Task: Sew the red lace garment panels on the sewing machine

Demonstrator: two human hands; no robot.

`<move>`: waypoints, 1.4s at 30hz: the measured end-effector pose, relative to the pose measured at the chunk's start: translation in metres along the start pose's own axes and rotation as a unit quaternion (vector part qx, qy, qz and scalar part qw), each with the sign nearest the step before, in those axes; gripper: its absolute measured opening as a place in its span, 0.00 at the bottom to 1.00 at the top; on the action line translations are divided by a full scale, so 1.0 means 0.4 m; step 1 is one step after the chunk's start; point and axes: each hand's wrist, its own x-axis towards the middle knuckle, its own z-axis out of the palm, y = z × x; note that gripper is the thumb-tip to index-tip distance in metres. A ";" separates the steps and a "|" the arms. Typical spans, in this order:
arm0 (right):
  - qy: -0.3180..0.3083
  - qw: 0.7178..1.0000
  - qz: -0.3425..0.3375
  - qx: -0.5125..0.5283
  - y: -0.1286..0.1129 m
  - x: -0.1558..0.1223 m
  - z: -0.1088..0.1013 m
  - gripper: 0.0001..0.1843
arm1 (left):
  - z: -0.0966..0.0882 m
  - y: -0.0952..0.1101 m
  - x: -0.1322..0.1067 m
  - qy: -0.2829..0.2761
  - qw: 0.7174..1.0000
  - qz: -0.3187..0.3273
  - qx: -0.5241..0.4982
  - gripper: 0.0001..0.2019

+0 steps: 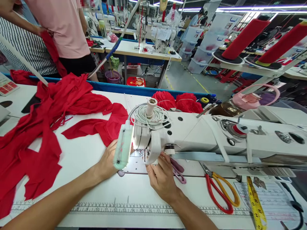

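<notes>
A white sewing machine reaches in from the right, its head over the needle plate. My left hand rests on the table left of the needle; a pale green lamp hides its fingers. A red fabric piece lies just beyond that hand. My right hand is at the right of the presser foot, fingers bent and drawn together under the machine head. Whatever they grip is hidden. Purple-handled snips lie close beside this hand.
Red fabric strips are heaped on the left. Scissors, a yellow tape measure and written paper lie at right. Red bundles sit behind the machine. Thread cones stand upper right. Two people stand beyond the table at left.
</notes>
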 end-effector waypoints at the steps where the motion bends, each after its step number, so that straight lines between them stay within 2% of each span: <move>1: -0.001 1.000 -0.002 0.000 -0.001 0.000 0.000 0.16 | 0.001 0.000 -0.001 0.000 1.000 -0.002 0.004 0.17; 8: -0.003 1.000 -0.013 -0.005 -0.002 0.004 0.001 0.18 | -0.008 0.007 0.017 -0.008 1.000 -0.015 0.006 0.12; 16: -0.025 0.999 -0.037 -0.025 -0.001 -0.007 0.015 0.12 | -0.095 -0.013 0.075 -0.037 0.996 -0.071 0.043 0.08; 21: -0.043 0.999 -0.029 -0.010 -0.001 -0.013 0.027 0.14 | -0.114 -0.009 0.081 -0.041 0.994 -0.091 0.051 0.05; 24: -0.054 0.998 -0.038 0.004 -0.020 -0.010 0.019 0.14 | -0.126 -0.002 0.067 -0.027 0.991 -0.124 0.048 0.07; 27: -0.078 0.996 -0.039 0.027 -0.066 -0.011 0.008 0.13 | -0.144 0.017 0.019 0.001 0.985 -0.170 0.034 0.08; 29: -0.093 0.994 -0.011 0.055 -0.111 -0.015 0.012 0.11 | -0.151 0.046 -0.029 0.025 0.978 -0.205 0.017 0.09; 30: -0.102 0.991 0.023 0.081 -0.138 -0.016 0.021 0.09 | -0.151 0.066 -0.054 0.036 0.975 -0.220 0.008 0.10; 32: -0.124 0.972 0.123 0.159 -0.199 -0.019 0.054 0.03 | -0.147 0.114 -0.099 0.061 0.966 -0.251 -0.030 0.11; 34: -0.135 0.937 0.211 0.245 -0.263 -0.022 0.098 0.06 | -0.146 0.162 -0.134 0.094 0.947 -0.284 -0.117 0.12; 36: -0.101 0.916 0.240 0.305 -0.316 -0.027 0.133 0.05 | -0.161 0.193 -0.160 0.126 0.927 -0.301 -0.187 0.12; 37: -0.080 0.908 0.240 0.333 -0.333 -0.032 0.137 0.04 | -0.177 0.198 -0.172 0.140 0.924 -0.300 -0.190 0.12; 39: -0.083 0.880 0.227 0.410 -0.340 -0.042 0.104 0.02 | -0.224 0.187 -0.196 0.158 0.939 -0.276 -0.128 0.13; 40: -0.124 0.853 0.216 0.459 -0.328 -0.045 0.066 0.03 | -0.251 0.174 -0.207 0.157 0.949 -0.260 -0.087 0.14; 42: -0.232 0.784 0.211 0.537 -0.277 -0.041 -0.047 0.10 | -0.302 0.142 -0.223 0.130 0.967 -0.214 -0.035 0.14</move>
